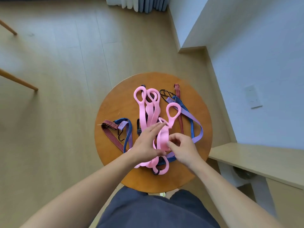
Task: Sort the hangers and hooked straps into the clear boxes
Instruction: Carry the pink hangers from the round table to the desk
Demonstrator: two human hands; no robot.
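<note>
We're looking down on a round wooden desk on pale floorboards, with a low shelf to the right. Hooked straps crowd the pile from both sides: a red strap and a blue strap on the left, and a purple strap looping round the right with black hooks beyond it. The pink hangers lie heaped in the middle, partly over those straps. The front hanger sits between the hands. Our left hand lays straight fingers against its side, and our right hand pinches its near end with curled fingers. It runs lengthwise away from us. The other hangers lie much the same way, their ring ends toward the far edge.
</note>
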